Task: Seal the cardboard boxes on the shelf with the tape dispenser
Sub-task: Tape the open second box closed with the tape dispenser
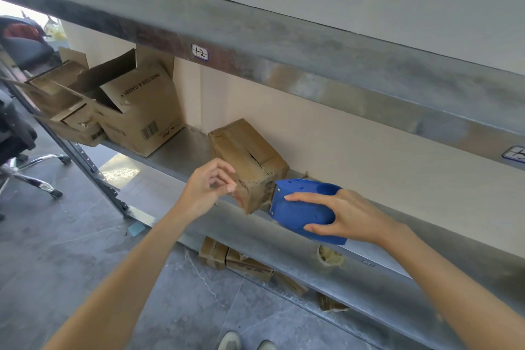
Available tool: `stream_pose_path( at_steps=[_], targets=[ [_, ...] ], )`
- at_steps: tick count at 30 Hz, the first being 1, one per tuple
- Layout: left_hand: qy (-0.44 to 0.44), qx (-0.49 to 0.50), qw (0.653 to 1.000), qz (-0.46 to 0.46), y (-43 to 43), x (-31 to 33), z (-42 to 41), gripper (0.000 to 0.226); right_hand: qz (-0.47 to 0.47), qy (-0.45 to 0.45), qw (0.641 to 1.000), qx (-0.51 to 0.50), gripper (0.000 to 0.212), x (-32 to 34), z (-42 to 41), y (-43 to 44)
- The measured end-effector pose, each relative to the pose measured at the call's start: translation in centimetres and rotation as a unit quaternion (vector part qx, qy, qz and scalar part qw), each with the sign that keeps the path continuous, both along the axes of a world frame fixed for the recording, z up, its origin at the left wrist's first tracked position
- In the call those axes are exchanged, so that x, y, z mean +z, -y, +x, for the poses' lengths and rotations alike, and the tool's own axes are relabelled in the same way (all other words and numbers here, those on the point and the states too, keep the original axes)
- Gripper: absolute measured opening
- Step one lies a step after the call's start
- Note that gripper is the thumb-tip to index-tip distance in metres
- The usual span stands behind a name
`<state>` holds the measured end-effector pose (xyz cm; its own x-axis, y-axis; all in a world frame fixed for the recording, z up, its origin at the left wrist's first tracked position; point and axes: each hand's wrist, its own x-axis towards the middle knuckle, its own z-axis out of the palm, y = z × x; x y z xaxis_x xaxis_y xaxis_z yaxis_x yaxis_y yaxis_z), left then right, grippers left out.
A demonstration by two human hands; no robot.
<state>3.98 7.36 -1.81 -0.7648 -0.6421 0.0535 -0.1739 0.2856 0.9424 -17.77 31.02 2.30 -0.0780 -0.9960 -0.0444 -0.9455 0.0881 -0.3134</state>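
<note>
At the front edge of the metal shelf [181, 156], a small cardboard box [244, 150] lies at an angle, one end poking slightly past the shelf's lip. Its top flaps are closed, but a dark split runs along the seam towards the near end. The blue tape dispenser [298, 209] is just right of that near end, its front edge right up against the box's end face; whether it actually touches cannot be told. The right hand [352, 216] grips the dispenser from the side, with the forefinger stretched along its upper face and the thumb curled under its lower edge. The left hand [206, 186] hangs at the box's near left corner with its fingers curled and the thumb and forefinger drawn close together; whether they pinch anything, such as a tape end, cannot be told.

Further left along the same shelf stands a larger open box [142, 116] with printed lettering and a barcode, its flaps up, and beyond it at the shelf's left end is a heap of smaller open cartons [62, 94]. The beam above carries a small label [199, 52]. More flattened cardboard [235, 260] lies below the shelf, and an office chair's wheeled base [34, 173] stands on the grey floor at the left
</note>
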Motion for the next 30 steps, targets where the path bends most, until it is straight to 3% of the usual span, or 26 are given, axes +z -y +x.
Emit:
stream_pose_path(
  at_steps=[8,25,30],
  targets=[
    [-0.030,0.025,0.999,-0.024,-1.3,-1.4,-1.2,0.021,-0.007,0.008,1.000,-0.021,0.064,0.3,-0.8,0.1],
    [-0.082,0.065,0.976,-0.189,-2.4,-4.7,-2.3,0.031,0.017,0.000,1.000,-0.025,0.066,-0.6,-1.1,0.8],
    [-0.100,0.064,0.975,-0.186,-2.4,-5.5,-2.7,0.033,0.017,0.003,0.999,-0.032,0.065,-0.6,-1.1,0.9]
  ],
)
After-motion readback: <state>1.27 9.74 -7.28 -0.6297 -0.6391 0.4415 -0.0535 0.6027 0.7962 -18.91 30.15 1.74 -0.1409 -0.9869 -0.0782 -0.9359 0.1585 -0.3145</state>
